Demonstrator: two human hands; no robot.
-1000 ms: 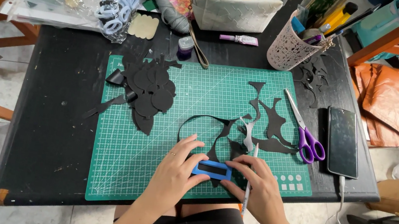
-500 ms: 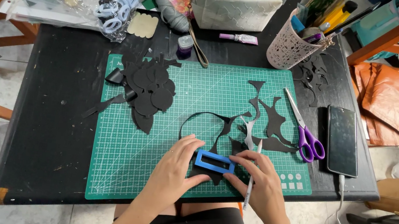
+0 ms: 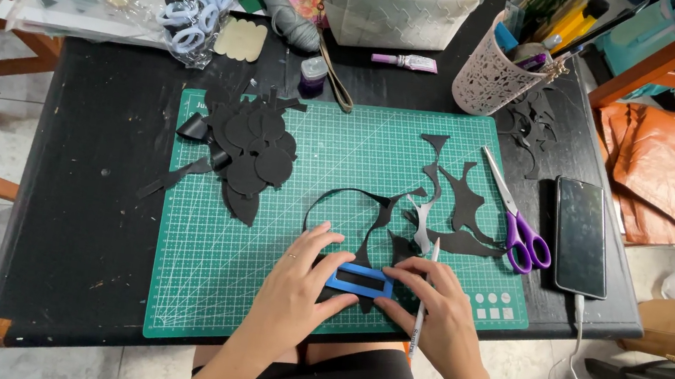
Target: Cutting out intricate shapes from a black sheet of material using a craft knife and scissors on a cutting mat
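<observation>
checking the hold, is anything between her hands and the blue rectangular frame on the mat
Nothing visible: the left hand and right hand both touch the blue frame directly. A white pen sits in the right hand, beside it.

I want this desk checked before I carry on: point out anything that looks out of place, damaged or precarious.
Nothing is spilled or broken. Two small things stand out: the table has a chipped, worn front left corner, and the phone lies near the right edge with its cable hanging off. Black scraps lie loose across the green mat.
</observation>
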